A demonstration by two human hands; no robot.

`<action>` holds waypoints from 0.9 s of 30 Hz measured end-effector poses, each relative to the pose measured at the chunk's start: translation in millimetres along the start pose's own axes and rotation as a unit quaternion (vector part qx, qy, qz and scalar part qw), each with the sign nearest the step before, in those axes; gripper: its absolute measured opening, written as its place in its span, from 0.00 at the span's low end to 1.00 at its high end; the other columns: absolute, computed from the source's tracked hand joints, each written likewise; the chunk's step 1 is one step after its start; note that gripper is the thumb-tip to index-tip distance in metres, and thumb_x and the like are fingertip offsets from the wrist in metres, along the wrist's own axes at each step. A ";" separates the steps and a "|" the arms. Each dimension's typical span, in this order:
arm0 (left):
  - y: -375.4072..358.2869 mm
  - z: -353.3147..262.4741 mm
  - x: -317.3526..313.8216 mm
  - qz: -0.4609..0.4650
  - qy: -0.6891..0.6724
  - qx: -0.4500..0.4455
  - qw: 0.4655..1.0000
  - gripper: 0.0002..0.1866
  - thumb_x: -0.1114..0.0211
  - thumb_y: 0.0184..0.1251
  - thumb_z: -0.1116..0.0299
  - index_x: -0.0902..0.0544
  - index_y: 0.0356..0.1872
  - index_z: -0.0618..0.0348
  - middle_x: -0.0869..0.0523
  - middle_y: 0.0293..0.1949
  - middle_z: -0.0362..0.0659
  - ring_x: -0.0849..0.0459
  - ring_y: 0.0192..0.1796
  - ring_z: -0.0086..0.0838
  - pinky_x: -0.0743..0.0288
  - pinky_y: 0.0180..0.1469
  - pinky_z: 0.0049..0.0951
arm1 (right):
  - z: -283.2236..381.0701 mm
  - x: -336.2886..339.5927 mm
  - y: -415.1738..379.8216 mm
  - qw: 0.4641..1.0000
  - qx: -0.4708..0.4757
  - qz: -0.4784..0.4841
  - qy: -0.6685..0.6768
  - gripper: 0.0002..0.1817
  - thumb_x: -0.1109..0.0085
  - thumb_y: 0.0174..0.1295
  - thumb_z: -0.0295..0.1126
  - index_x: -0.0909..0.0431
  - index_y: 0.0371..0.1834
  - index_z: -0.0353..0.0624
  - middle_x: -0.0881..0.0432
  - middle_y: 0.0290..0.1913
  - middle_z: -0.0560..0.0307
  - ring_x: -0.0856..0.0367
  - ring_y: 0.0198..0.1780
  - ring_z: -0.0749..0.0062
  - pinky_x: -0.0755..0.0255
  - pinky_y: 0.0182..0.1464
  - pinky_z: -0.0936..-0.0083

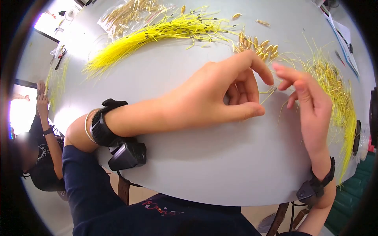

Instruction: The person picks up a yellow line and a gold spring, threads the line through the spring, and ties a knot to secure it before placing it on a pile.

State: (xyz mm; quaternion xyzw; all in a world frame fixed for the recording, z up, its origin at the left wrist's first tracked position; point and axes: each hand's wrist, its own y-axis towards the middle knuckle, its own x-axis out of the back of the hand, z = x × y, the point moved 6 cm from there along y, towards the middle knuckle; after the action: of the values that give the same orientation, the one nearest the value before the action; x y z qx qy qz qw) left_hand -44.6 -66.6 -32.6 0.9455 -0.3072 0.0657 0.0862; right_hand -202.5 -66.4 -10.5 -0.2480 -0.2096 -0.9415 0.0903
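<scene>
My left hand (236, 88) reaches across the middle of the table, thumb and index finger apart, the other fingers curled inward. No object shows between its thumb and index finger. Opposite it, my right hand (311, 102) is slightly blurred, with its fingers loosely spread. A thin yellow strand with a small dark piece (269, 93) shows in the gap between both hands. Just beyond my left fingertips lies a cluster of gold coil-shaped pieces (262, 48). Beside my right hand is a heap of yellow strands with gold pieces (334, 88).
A long bundle of yellow strands with black bits (157, 33) lies across the back of the grey table (204, 173). Behind it is a clear plastic bag of gold pieces (128, 15). Papers (344, 43) lie at right. Another person (45, 157) sits at left.
</scene>
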 end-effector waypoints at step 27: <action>-0.9 -10.3 -3.3 0.038 0.124 -0.075 0.989 0.11 0.29 0.52 0.75 0.23 0.33 0.59 0.23 0.28 0.36 0.28 0.28 0.18 0.34 0.30 0.18 | 18.2 13.3 -0.3 0.980 0.159 -0.013 -0.115 0.08 0.51 0.65 0.25 0.28 0.27 0.36 0.26 0.26 0.56 0.31 0.28 0.69 0.36 0.32 0.79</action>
State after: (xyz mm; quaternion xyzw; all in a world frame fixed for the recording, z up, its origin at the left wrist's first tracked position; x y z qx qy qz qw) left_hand -47.3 -61.9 -23.2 0.9086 -0.3339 0.1619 0.1919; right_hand -206.2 -59.0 10.5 -0.3347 -0.3687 -0.8623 0.0916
